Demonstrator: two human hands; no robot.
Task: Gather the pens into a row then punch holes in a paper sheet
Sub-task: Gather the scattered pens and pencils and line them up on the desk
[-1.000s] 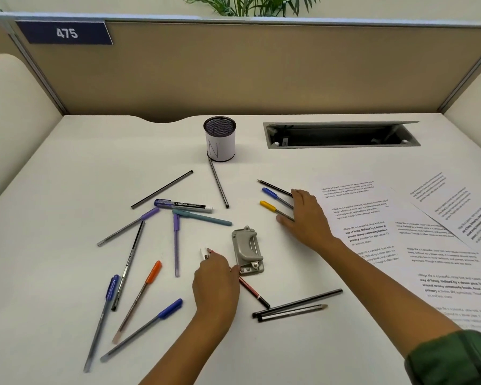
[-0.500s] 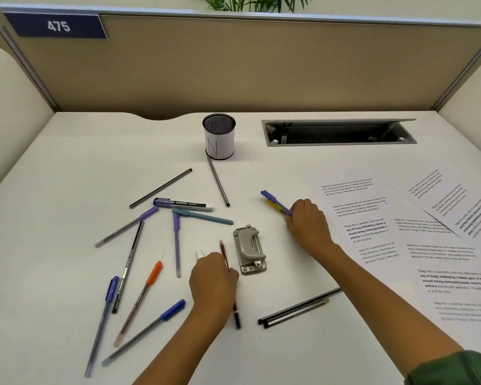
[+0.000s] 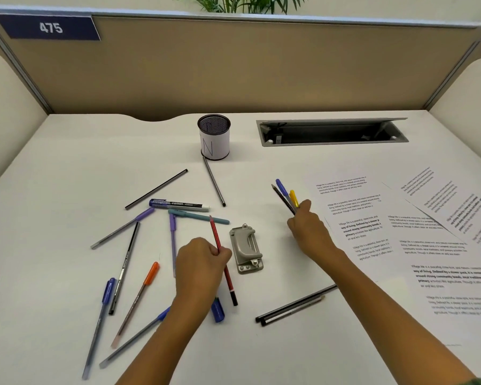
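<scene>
Plainly, left hand (image 3: 200,262) around slim red pencil (image 3: 215,232), right hand (image 3: 308,229) around three thin pens (image 3: 285,194).

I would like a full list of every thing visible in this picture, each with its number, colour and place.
desk: one, white, under everything.
pen cup: one, black mesh, white label, back centre.
cable slot: one, grey, back right.
hole punch: one, grey, centre.
paper sheets: several, white, printed, overlapping, right.
loose pens: about ten, mixed colours, scattered left.
black pencils: two, side by side, front centre.
number plate: one, dark blue, top left of partition.
plant: one, green, behind partition.
red pencil: one, in left hand.
bunched pens: three, black, blue, yellow, in right hand.
left hand: grips red pencil.
right hand: grips bunched pens.
</scene>
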